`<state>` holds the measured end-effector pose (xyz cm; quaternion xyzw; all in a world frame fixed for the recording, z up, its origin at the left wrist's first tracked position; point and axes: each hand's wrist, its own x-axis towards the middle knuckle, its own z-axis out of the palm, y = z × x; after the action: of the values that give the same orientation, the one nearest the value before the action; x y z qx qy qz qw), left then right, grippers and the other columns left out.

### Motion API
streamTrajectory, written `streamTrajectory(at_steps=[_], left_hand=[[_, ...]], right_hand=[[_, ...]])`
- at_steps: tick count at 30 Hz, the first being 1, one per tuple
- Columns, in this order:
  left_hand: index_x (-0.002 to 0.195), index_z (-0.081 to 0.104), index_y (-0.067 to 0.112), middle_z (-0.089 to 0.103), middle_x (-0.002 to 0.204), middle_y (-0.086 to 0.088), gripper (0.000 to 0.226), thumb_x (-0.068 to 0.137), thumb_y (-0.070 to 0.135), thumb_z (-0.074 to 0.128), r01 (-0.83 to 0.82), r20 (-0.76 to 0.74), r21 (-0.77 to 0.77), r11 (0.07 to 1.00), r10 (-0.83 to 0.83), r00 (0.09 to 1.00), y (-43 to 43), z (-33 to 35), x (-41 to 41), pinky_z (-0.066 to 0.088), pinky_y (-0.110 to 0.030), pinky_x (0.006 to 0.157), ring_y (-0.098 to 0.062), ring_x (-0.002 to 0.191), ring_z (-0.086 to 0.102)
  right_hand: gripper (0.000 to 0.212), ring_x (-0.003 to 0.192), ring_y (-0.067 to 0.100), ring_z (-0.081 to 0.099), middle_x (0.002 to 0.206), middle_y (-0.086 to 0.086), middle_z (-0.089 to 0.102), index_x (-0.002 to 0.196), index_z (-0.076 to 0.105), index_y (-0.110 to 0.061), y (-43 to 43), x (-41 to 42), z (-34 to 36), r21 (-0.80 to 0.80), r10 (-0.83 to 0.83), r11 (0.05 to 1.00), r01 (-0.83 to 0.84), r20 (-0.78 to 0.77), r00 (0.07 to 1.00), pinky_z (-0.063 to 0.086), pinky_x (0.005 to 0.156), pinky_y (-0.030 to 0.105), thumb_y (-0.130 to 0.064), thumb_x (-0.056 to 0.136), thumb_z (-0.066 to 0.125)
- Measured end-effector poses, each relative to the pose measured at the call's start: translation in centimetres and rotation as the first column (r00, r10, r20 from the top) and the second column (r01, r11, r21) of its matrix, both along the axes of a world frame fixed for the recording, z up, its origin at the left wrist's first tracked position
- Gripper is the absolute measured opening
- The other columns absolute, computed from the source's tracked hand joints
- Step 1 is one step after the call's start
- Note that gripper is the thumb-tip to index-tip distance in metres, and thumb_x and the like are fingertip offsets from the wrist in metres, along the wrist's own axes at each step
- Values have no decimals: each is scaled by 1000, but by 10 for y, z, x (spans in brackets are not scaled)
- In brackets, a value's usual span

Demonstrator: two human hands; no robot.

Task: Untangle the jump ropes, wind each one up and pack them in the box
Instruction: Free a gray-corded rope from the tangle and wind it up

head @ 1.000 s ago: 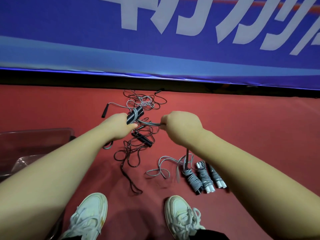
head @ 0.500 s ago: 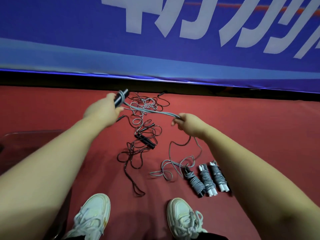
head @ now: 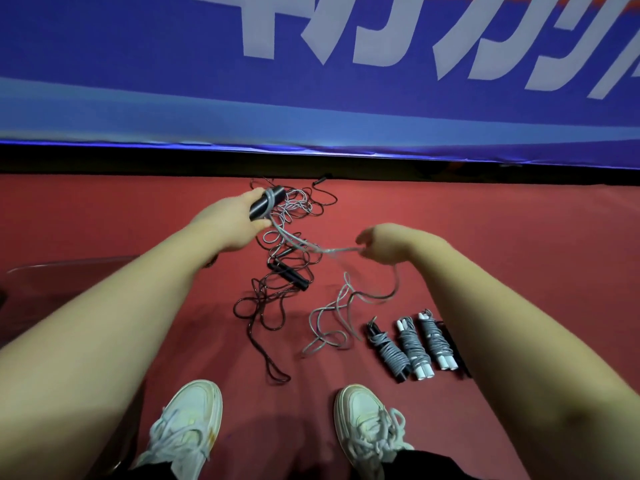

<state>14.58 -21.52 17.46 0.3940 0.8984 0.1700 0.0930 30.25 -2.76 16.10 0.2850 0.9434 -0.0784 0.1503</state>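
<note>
My left hand point(head: 242, 221) grips a pair of black jump-rope handles point(head: 266, 206) with a turn of grey rope wound round them. From there the grey rope point(head: 311, 249) runs taut to my right hand point(head: 384, 245), which pinches it; the slack point(head: 337, 317) falls in loops on the red floor. A tangle of dark and grey ropes point(head: 284, 258) with black handles lies beyond and between my hands. Three wound ropes point(head: 414, 344) lie side by side on the floor at the right. A clear plastic box point(head: 45, 292) sits at the left, partly hidden by my left arm.
A blue banner with white lettering point(head: 311, 81) stands along the far edge of the red floor point(head: 519, 237). My two white shoes point(head: 277, 431) are at the bottom of the view.
My hands have moved apart and stretched the grey rope between them. My left hand went up and left with the handles, then came back a little; my right hand moved right and down.
</note>
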Motion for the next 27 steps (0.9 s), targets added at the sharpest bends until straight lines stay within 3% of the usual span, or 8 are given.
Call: streamTrajectory(at_steps=[4,8,11,14,16,19,23,27], left_hand=[[148,27,29,53,135,-9,62,93,36,56,142,-8,51,989,-142,990,8,25,21,40,-29,92,-29,116,53],[143,37,32,60,124,-6,54,93,34,56,224,22,37,974,-225,974,7,34,33,40,-27,82,-26,104,57],[140,39,33,65,95,-5,51,93,34,57,215,66,79,973,-220,973,5,42,36,46,-31,66,-29,79,62],[144,34,31,52,79,3,57,93,34,57,168,22,113,979,-171,985,5,45,30,35,-26,52,-14,58,47],[146,32,28,57,98,-4,61,92,35,59,118,-27,72,990,-117,993,1,40,21,35,-26,63,-19,72,53],[137,43,19,59,113,-10,52,91,37,59,83,10,-49,995,-82,997,-5,21,9,36,-27,76,-27,95,54],[92,48,10,52,78,-7,30,93,39,56,29,23,-86,996,-27,999,-3,9,0,31,-31,57,-20,64,45],[76,44,12,48,70,-5,35,93,40,56,23,2,-106,994,-23,1000,2,6,-4,32,-30,58,-19,59,44]], right_hand=[[73,133,13,37,151,2,33,148,22,-22,-21,-15,-25,-660,-254,743,-109,-429,867,33,106,27,-20,88,64],[50,121,9,46,134,4,49,138,40,-11,-46,-37,-30,-756,-309,579,-304,-549,776,38,104,26,-8,91,57],[17,88,10,54,97,8,57,113,52,-6,-63,-43,-32,-766,-324,525,-370,-582,746,43,79,17,-7,98,45],[22,48,1,43,65,0,38,89,48,-15,-74,-41,-26,-824,-410,443,-352,-536,738,34,48,11,-12,103,31],[17,49,4,40,64,-2,41,92,50,-19,-69,-40,-22,-678,-306,679,-282,-610,731,33,49,18,-20,102,36],[20,83,27,57,94,8,62,109,53,-12,-56,-34,-20,-32,115,986,-165,-589,800,42,69,33,-24,98,42],[25,89,32,58,104,8,59,119,51,-14,-61,-24,-10,471,340,875,-113,-431,836,29,52,29,-17,98,37],[33,91,30,57,105,6,57,123,50,-14,-75,-23,13,658,453,731,-179,-272,849,12,45,27,-7,92,40]])
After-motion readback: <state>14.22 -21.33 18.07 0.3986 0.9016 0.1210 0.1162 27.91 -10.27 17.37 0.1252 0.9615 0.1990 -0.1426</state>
